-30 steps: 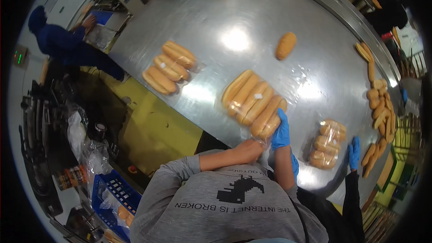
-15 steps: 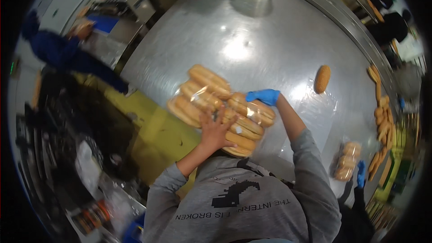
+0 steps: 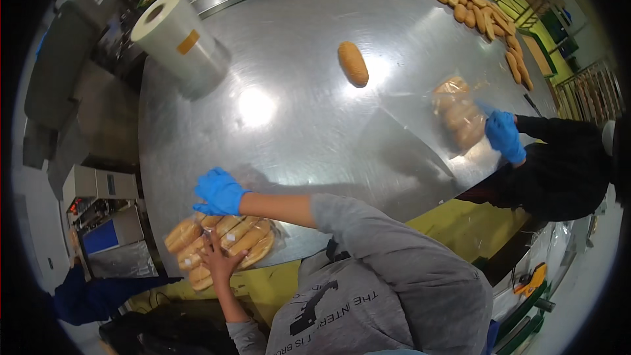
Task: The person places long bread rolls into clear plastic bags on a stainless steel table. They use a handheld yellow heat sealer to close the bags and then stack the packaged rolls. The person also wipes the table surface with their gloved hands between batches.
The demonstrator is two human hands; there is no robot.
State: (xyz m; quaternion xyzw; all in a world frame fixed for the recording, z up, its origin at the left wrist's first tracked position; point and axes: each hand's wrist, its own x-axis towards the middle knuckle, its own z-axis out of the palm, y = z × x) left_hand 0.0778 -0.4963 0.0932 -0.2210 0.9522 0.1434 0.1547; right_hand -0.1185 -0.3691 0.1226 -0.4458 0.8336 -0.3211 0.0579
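Clear bags of long bread rolls (image 3: 246, 233) lie bunched at the near left edge of the metal table. My bare left hand (image 3: 222, 263) rests on them, fingers spread over the plastic. Just beyond it, my right hand (image 3: 222, 192) in a blue glove reaches across to the far side of the bags. Its fingers are stretched out and apart; whether they touch the plastic I cannot tell. More bagged rolls (image 3: 184, 235) sit to the left of my left hand, partly overhanging the table edge.
A plastic film roll (image 3: 172, 39) stands at the far left of the metal table (image 3: 296, 118). One loose roll (image 3: 353, 64) lies mid-table, and several more (image 3: 483, 16) are heaped far right. At right, a co-worker's blue-gloved hand (image 3: 505, 137) is by bagged buns (image 3: 458, 115).
The view has swung to the right, bringing the co-worker and more table into sight. My gloved right hand has come off the bread to its far side; my left hand stays on the bags.
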